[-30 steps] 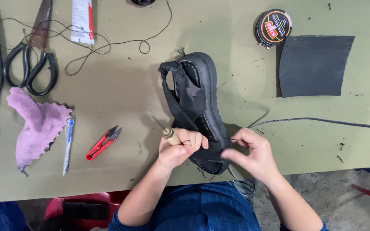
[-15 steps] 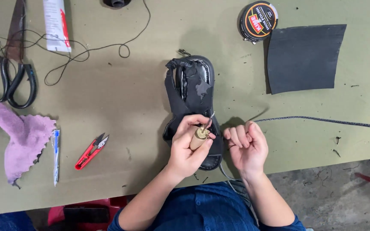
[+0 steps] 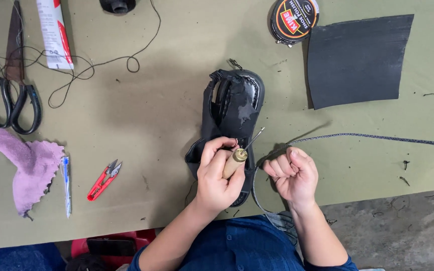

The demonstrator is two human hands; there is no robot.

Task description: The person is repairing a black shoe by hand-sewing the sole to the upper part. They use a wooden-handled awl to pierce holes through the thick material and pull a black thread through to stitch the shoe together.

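Black and pliant, the sandal (image 3: 234, 108) lay mid-bench, likely light, best steadied by its stiffer sole; left hand (image 3: 218, 175) gripped shut on the wooden-handled awl (image 3: 238, 156), right hand (image 3: 292, 173) fisted on the grey cord (image 3: 367, 136).

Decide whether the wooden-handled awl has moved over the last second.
Yes. The awl in the left hand has shifted rightward, away from the red snips, and now sits over the sandal.
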